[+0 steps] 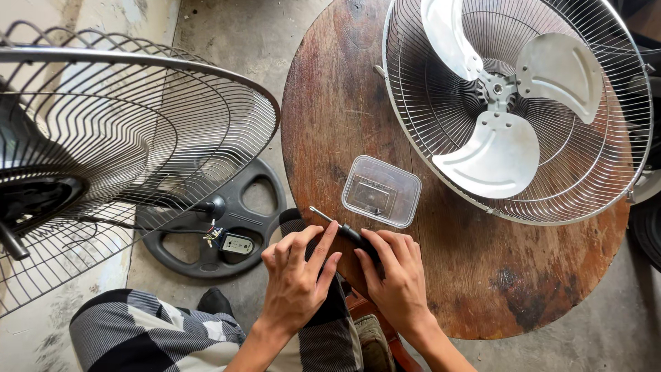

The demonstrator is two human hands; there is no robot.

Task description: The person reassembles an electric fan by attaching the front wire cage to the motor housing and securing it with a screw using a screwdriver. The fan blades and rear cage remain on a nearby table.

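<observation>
Both hands sit together at the near edge of the round wooden worktop, above the person's lap. The left hand has its fingers curled narrow, the index and middle fingertips touching the shaft end of a screwdriver. The right hand is closed around the dark handle of the same screwdriver, with the fingers wrapped over it. The metal shaft points up and to the left, away from the person, its tip clear of both hands and lying over the worktop edge.

Just beyond the screwdriver, a small clear plastic box rests flat on the worktop, apart from the hands. What it holds cannot be told for certain.

Farther back on the right, a fan with a wire guard lies face up on the worktop, its three pale metal blades exposed around the central hub. The guard rim overhangs the far right edge of the worktop.

To the left, off the worktop, a second wire guard stands tilted above the concrete floor. Beneath it lies a round black fan base with a small switch box and loose wires.

The person's legs, in black-and-white checked cloth, fill the lower left.
</observation>
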